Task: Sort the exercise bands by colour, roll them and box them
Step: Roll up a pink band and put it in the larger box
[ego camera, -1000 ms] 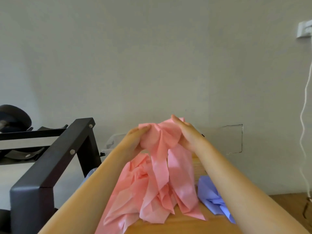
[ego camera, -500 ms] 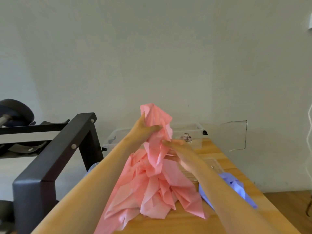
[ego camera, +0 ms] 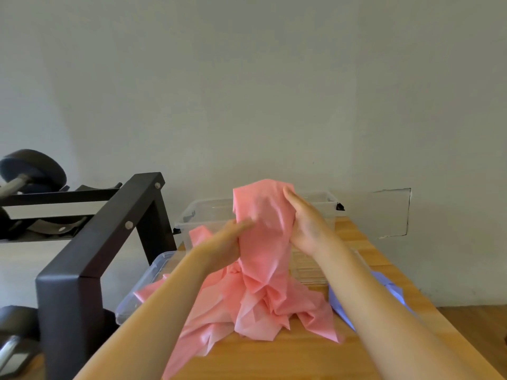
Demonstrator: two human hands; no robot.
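Note:
A bunch of pink exercise bands (ego camera: 263, 242) is lifted off the wooden table (ego camera: 301, 357), with its loose ends trailing on the wood. My right hand (ego camera: 307, 223) holds the top of the bunch from the right, fingers lying along the fabric. My left hand (ego camera: 225, 242) lies against the bunch's left side, lower down, with its fingers straight and blurred. A lavender band (ego camera: 389, 292) lies crumpled on the table, partly hidden under my right forearm. Behind the bunch stands a clear plastic box (ego camera: 208, 212).
A clear shallow box or lid (ego camera: 142, 286) sits at the table's left edge with pink bands over it. Another clear lid (ego camera: 307, 267) lies behind the bunch. A black rack frame (ego camera: 90, 242) with a dumbbell (ego camera: 33, 171) stands close on the left. A wall is behind.
My right hand has gone from the middle of the pink bunch up to its top. My left hand has dropped from the top to the bunch's left side.

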